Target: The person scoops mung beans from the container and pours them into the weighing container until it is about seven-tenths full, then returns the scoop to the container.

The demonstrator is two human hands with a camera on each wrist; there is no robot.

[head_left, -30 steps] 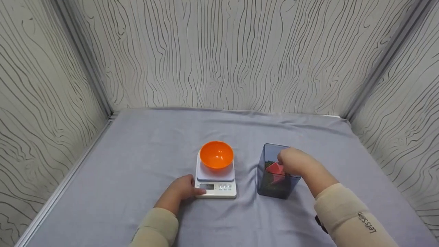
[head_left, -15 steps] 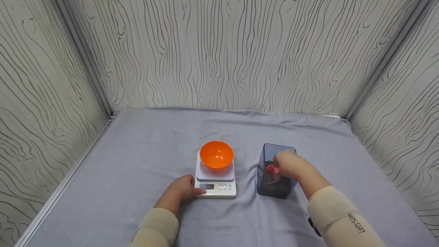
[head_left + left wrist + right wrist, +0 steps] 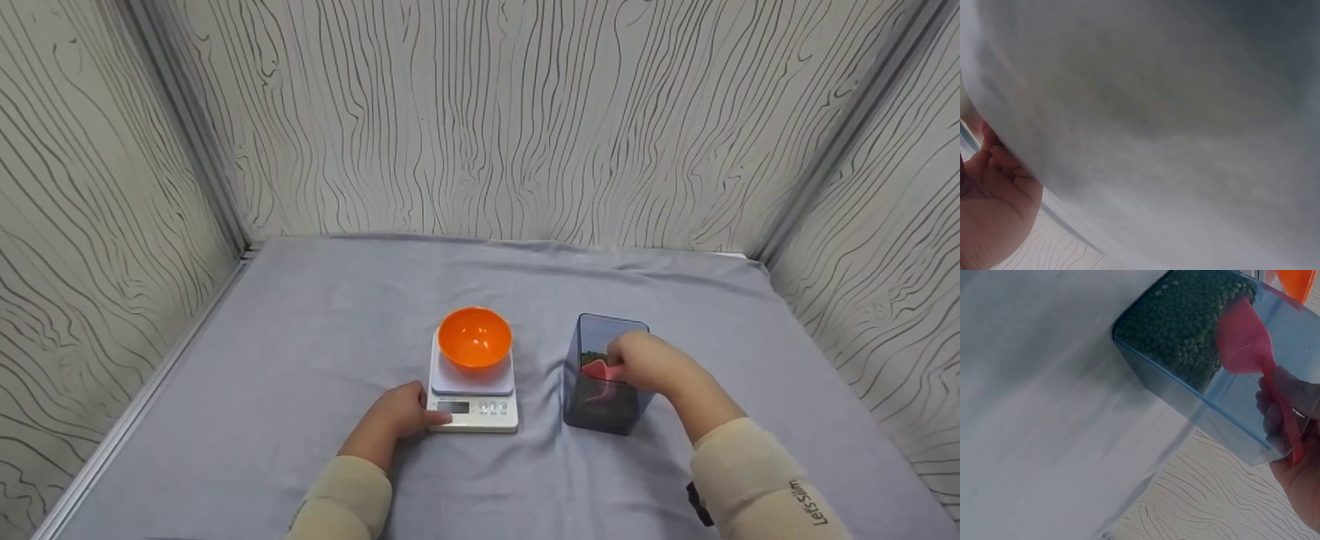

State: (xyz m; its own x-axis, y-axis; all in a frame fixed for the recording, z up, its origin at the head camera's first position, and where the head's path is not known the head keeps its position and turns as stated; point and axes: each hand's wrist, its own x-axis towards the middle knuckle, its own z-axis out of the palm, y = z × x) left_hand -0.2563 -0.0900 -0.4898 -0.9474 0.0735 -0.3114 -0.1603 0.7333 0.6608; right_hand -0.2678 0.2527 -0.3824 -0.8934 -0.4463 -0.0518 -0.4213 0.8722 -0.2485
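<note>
In the head view my left hand (image 3: 399, 411) holds the left front corner of a white kitchen scale (image 3: 495, 421), its thumb lying on top beside the display. An orange bowl (image 3: 475, 346) sits on the weighing plate, with nothing visible inside. To the right, my right hand (image 3: 646, 361) reaches into a tall, clear bluish container (image 3: 596, 418). It grips the handle of a red scoop (image 3: 1244, 340). In the right wrist view the scoop's bowl dips into small green beans (image 3: 1179, 320) that look like mung beans. The left wrist view shows my curled fingers (image 3: 1008, 163) near the cloth.
A wrinkled grey cloth (image 3: 315, 322) covers the table. White panels with a dark wood-grain pattern (image 3: 480, 120) rise at the back and both sides. A narrow strip of cloth separates scale and container.
My right hand first moves left and deeper into the container with the scoop, then shifts slightly back to the right. The left hand, scale and bowl stay in place.
</note>
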